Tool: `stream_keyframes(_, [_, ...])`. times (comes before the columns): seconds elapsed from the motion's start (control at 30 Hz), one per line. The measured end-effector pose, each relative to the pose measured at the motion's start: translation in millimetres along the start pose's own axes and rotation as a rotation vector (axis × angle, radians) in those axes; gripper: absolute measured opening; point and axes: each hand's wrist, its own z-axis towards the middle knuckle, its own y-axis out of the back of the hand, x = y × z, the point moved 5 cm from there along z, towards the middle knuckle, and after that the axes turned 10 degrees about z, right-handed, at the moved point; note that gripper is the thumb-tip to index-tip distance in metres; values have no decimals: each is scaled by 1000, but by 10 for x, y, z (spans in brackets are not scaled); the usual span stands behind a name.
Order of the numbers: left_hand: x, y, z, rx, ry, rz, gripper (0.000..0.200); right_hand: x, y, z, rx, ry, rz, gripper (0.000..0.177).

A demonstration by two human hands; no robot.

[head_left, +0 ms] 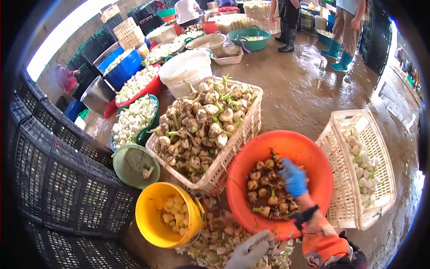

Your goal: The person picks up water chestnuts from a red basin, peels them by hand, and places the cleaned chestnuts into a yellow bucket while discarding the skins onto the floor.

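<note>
Unpeeled brown garlic bulbs [265, 184] lie in a large orange basin [242, 161]. My right hand [294, 178], in a blue glove, is over the right part of these bulbs inside the basin; its fingers are blurred. My left hand [251, 251], in a grey glove, is low at the front edge of the view, just outside the basin and above a heap of peelings [219, 235]. Its fingers are extended, with nothing visible in them. A crate [215, 179] heaped with dirty bulbs [204, 116] stands behind and left of the basin.
At the left front is a yellow bucket [144, 215] with pale bulbs, beside a green bucket [130, 172]. A white crate [345, 201] with cleaned bulbs stands right. Black crates [67, 188] line the left. People in boots [342, 60] stand on wet floor behind.
</note>
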Motion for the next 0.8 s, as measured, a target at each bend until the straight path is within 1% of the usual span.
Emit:
stream_keyframes(0.03, [4,2,27,11,-7,-37,46,-89,-464,-28,149,341,-688,47])
stream_keyframes(0.07, [11,8,46,19,-9,-76,45,-444,-610,194,207,434,-907,52])
stream_keyframes(0.1, [14,29,62,7,7,-85,44,-821,-670,447,175,225,-1028,57])
stream_keyframes(0.13, [-23,31,70,-7,20,-76,44,-1067,-705,608,164,18,-1094,56])
stream_keyframes(0.2, [-88,20,80,-31,92,-42,43,-1288,-858,763,382,121,-1537,52])
stream_keyframes(0.23, [-78,24,85,-37,130,-34,42,-1416,-848,839,395,105,-1525,52])
stream_keyframes(0.27, [-65,38,96,-48,144,-36,42,-1518,-773,938,283,40,-1480,41])
stream_keyframes(0.3, [-77,39,110,-12,126,15,41,-1591,-725,1034,169,-17,-1431,31])
stream_keyframes(0.33, [-101,29,109,22,104,64,40,-1560,-768,1055,178,-17,-1425,31])
stream_keyframes(0.4, [-152,5,103,27,123,63,41,-1408,-763,987,179,-123,-1397,31])
stream_keyframes(0.43, [-155,-6,107,25,138,-26,42,-1387,-723,911,127,-38,-1241,41])
stream_keyframes(0.47, [-148,-24,103,26,149,-118,43,-1470,-587,862,125,-30,-1249,41])
stream_keyframes(0.5, [-115,-29,97,32,138,-127,43,-1498,-458,812,130,23,-840,58])
stream_keyframes(0.53, [-46,28,100,-46,133,-194,44,-1454,-400,775,138,75,-430,76])
stream_keyframes(0.57, [20,93,111,-122,126,-258,44,-1159,-452,517,171,85,-208,77])
stream_keyframes(0.6, [82,119,143,-115,111,-264,44,-684,-558,59,206,92,13,79])
stream_keyframes(0.67, [159,210,187,-214,14,-646,46,80,-803,-824,275,69,38,83])
stream_keyframes(0.7, [127,202,150,-105,-7,-653,46,226,-861,-1135,340,278,-118,76])
stream_keyframes(0.73, [64,182,175,-95,-22,-661,46,302,-902,-1474,401,490,-275,71])
stream_keyframes(0.77, [-32,175,230,-104,-2,-551,46,346,-983,-1774,445,550,-358,68])
stream_keyframes(0.8, [-91,167,236,-117,23,-443,50,370,-1042,-2068,485,603,-443,65])
